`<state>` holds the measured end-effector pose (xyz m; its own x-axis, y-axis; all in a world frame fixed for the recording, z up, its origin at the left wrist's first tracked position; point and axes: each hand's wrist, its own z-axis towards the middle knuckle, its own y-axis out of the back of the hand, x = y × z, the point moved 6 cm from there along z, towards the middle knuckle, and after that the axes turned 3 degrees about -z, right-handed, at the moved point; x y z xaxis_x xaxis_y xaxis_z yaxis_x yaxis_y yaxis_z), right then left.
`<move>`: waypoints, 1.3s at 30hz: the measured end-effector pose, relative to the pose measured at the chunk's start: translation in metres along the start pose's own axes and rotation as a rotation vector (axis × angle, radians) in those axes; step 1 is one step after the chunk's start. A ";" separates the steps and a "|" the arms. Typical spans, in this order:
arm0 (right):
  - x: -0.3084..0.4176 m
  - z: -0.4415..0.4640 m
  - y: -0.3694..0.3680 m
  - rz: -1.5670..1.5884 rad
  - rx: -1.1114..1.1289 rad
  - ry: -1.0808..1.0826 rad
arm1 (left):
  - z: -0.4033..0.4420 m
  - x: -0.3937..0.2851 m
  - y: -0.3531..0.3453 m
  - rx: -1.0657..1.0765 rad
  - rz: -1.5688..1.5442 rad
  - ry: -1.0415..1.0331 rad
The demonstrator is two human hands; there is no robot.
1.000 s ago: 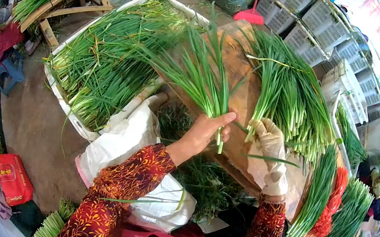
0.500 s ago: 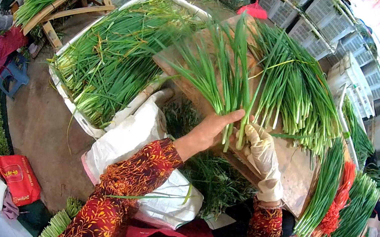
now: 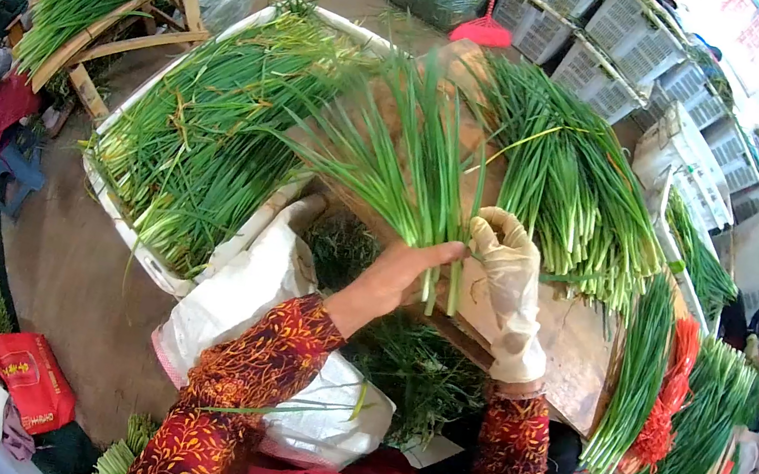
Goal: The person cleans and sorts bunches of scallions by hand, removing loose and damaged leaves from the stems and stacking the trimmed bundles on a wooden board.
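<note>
My bare left hand (image 3: 395, 275) is closed around the lower stalks of a small bunch of garlic chives (image 3: 424, 184). The leaves fan up and left over a wooden board, and the pale stalk ends stick out below my thumb. Just right of the bunch, my right hand (image 3: 509, 265), in a cream glove, pinches a thin chive blade at the bunch's edge. What lies behind its fingertips is hidden. A large pile of garlic chives (image 3: 576, 185) rests on the wooden board (image 3: 563, 346), stalk ends toward me.
A white foam box (image 3: 132, 229) heaped with loose chives stands to the left. A white sack (image 3: 237, 298) lies in front of it. Red ties (image 3: 672, 390) hang between chive bundles at right. White crates (image 3: 635, 28) and a pink broom (image 3: 482, 32) are at the back.
Both hands have moved slightly left with the bunch. The right hand has shifted up from the stalk ends to the bunch's right edge. The camera view has also shifted slightly.
</note>
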<state>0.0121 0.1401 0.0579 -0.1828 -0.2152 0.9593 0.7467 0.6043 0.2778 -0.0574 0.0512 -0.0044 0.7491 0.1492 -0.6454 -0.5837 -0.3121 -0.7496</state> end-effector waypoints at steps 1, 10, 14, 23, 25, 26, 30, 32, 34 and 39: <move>-0.002 -0.002 -0.001 0.068 -0.006 0.024 | 0.001 0.000 0.001 0.006 -0.003 0.002; -0.014 -0.090 -0.010 0.387 0.618 -0.219 | 0.007 -0.052 0.030 -0.095 -0.199 -0.314; -0.008 -0.084 0.006 -0.695 0.614 0.046 | 0.004 -0.063 0.028 -0.079 -0.248 -0.338; -0.003 0.015 0.015 -1.249 -0.012 0.238 | 0.010 -0.015 0.005 -0.007 -0.090 -0.094; -0.006 0.016 0.024 -1.068 -0.028 0.021 | 0.006 -0.015 -0.004 0.006 -0.107 -0.085; -0.006 0.013 0.029 -0.904 -0.027 -0.003 | 0.007 -0.010 0.001 0.009 -0.108 -0.058; -0.013 -0.018 0.025 0.020 0.214 -0.201 | 0.008 -0.004 -0.002 -0.020 -0.087 -0.056; -0.012 -0.032 0.015 0.077 0.245 -0.242 | 0.008 0.003 -0.003 -0.003 -0.086 -0.010; -0.015 -0.043 0.009 0.104 0.280 -0.263 | 0.008 0.009 -0.004 0.023 -0.080 0.064; -0.016 -0.043 0.017 0.015 0.223 -0.249 | 0.011 0.006 -0.010 0.112 -0.018 -0.053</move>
<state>0.0548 0.1208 0.0453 -0.3442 -0.0272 0.9385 0.5975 0.7647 0.2414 -0.0501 0.0652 -0.0021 0.7437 0.2039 -0.6367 -0.6042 -0.2027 -0.7707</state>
